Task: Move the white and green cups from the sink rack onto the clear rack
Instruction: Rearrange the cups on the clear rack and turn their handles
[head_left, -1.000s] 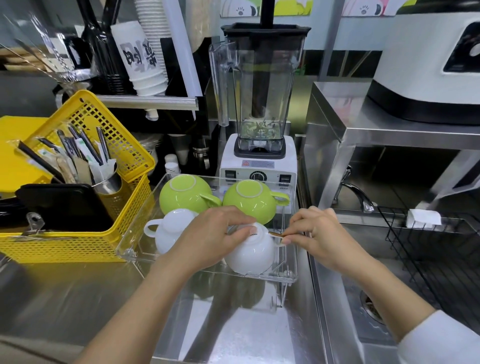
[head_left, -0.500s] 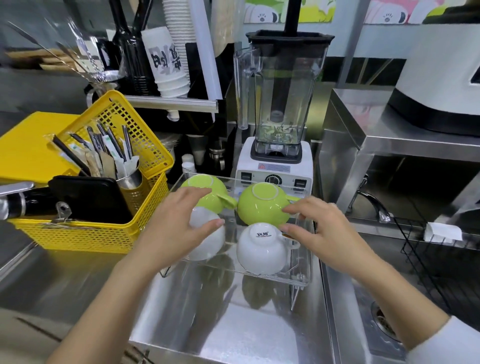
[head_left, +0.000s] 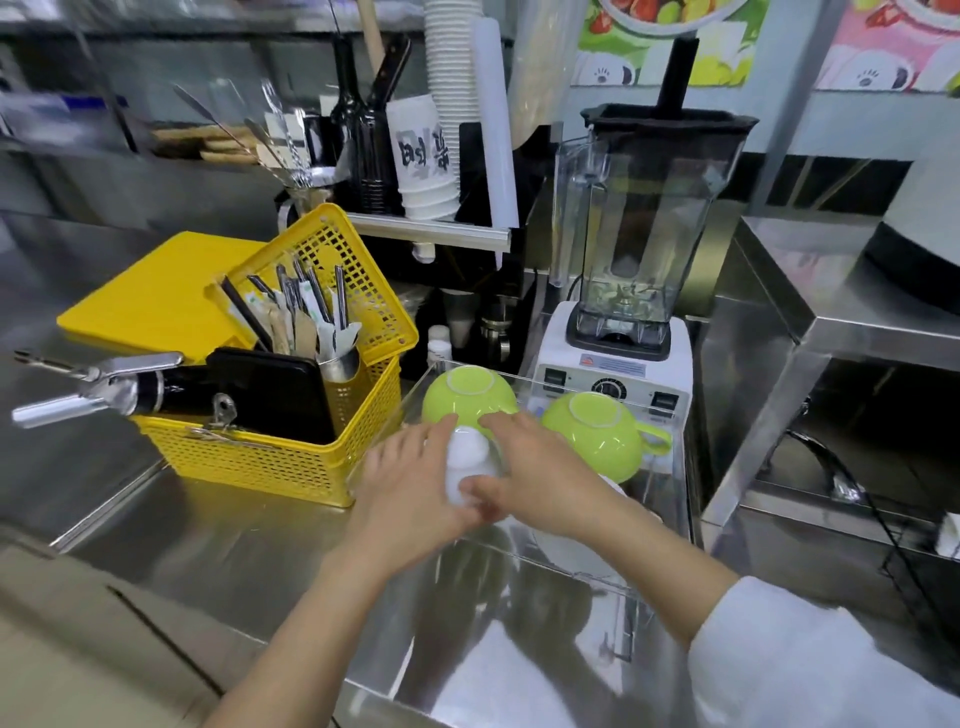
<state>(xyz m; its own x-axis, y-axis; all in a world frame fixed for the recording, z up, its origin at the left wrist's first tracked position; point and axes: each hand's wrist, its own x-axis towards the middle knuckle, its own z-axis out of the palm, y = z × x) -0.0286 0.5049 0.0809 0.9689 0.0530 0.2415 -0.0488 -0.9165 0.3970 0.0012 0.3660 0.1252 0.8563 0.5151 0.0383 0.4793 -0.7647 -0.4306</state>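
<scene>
Two green cups stand upside down at the back of the clear rack (head_left: 680, 499): one on the left (head_left: 467, 392), one on the right (head_left: 597, 434) with its handle pointing right. In front of the left green cup sits a white cup (head_left: 465, 470), clasped from both sides by my left hand (head_left: 410, 488) and my right hand (head_left: 535, 478). A second white cup (head_left: 571, 553) in the rack's front right is mostly hidden under my right forearm. The black wire sink rack (head_left: 914, 566) shows at the right edge.
A yellow basket (head_left: 291, 457) with utensils and a black tool stands left of the clear rack, touching it. A blender (head_left: 639, 291) is just behind the rack. A steel shelf (head_left: 831, 322) rises on the right above the sink.
My right hand left the right white cup and crossed to the left white cup, joining my left hand on it. The view swung left and closer.
</scene>
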